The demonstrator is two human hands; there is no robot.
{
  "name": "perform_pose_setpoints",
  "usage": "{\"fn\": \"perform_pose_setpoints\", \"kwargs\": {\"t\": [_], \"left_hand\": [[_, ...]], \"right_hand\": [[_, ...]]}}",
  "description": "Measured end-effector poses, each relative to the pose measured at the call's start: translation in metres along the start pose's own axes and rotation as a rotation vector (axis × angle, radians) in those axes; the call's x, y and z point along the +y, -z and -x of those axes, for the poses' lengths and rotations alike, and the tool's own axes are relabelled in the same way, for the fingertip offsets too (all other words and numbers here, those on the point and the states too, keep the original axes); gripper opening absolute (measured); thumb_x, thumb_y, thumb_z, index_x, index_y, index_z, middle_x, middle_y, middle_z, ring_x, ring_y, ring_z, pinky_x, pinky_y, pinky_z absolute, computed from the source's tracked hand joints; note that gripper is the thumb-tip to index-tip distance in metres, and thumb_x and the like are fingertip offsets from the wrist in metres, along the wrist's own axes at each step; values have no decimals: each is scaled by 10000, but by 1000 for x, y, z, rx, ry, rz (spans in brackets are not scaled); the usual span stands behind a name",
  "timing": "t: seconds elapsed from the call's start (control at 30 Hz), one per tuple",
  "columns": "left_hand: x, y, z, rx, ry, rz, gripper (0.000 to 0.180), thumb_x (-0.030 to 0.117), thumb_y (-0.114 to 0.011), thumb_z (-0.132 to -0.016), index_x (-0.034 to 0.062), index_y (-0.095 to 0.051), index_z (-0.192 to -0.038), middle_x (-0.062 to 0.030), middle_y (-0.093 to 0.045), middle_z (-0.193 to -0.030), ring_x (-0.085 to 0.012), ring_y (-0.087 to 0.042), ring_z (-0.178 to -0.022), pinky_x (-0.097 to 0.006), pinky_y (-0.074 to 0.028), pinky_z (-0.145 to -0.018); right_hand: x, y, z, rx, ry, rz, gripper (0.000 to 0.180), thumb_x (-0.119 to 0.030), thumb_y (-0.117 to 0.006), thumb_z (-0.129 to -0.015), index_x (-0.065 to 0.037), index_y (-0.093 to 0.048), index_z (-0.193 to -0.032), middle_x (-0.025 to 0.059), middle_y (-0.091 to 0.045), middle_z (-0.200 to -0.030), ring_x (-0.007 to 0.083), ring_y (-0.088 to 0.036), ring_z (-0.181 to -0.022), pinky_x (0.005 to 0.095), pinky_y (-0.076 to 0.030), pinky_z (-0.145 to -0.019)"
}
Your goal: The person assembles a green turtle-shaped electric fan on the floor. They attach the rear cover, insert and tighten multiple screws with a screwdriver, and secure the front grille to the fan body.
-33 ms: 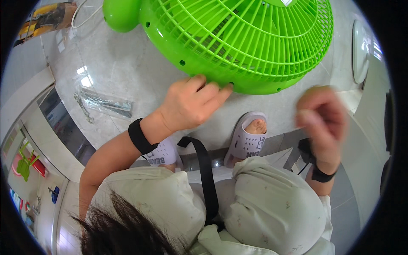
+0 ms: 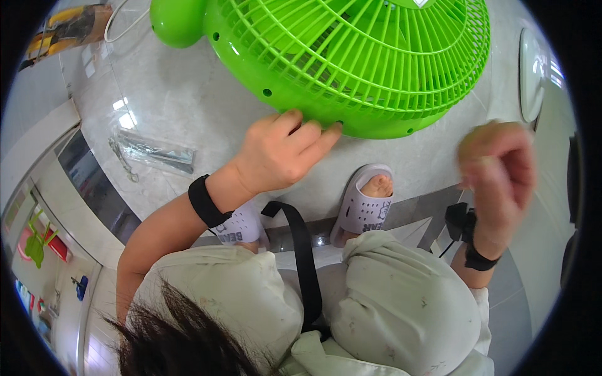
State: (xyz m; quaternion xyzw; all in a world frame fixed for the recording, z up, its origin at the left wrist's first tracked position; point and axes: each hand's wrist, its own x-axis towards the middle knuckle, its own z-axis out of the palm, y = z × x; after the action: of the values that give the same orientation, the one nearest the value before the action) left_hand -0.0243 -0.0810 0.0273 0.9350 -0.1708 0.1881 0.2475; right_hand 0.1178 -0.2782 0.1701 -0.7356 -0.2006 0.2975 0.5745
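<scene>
A bright green fan [image 2: 351,56] lies on the grey marble floor with its grille facing up. My left hand [image 2: 282,153] rests on the near rim of the fan's housing, its fingertips touching the edge beside a small hole; it grips nothing. My right hand [image 2: 498,172] is raised at the right, apart from the fan and blurred. Its fingers are curled, and whether something small sits between them cannot be made out. Both wrists carry black bands.
A clear plastic bag with metal parts [image 2: 153,153] lies on the floor at the left. A white round object [image 2: 532,75] sits at the right edge. My feet in pale sandals [image 2: 364,203] stand just below the fan. A white cord [image 2: 119,22] runs at top left.
</scene>
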Motion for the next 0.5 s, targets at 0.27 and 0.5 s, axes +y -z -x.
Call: {"fn": "perform_pose_setpoints", "kwargs": {"t": [0.27, 0.5], "left_hand": [[-5, 15, 15, 67, 91, 184, 330, -13, -658, -552, 51, -672, -875, -23, -505, -707, -168, -452, -526, -265, -356, -420], [-107, 89, 86, 396, 779, -240, 176, 10, -647, -761, 25, -653, -936, -62, -585, -757, -162, -510, -576, -256, -427, -514]], "right_hand": [[17, -9, 7, -261, -134, 161, 77, -20, -624, -805, -19, -564, -852, 48, -559, -745, 136, -546, -651, 255, -426, -587], [7, -30, -5, -596, 118, 463, 150, -34, -663, -735, -39, -562, -844, 101, -573, -742, 262, -560, -659, 366, -434, -583]]}}
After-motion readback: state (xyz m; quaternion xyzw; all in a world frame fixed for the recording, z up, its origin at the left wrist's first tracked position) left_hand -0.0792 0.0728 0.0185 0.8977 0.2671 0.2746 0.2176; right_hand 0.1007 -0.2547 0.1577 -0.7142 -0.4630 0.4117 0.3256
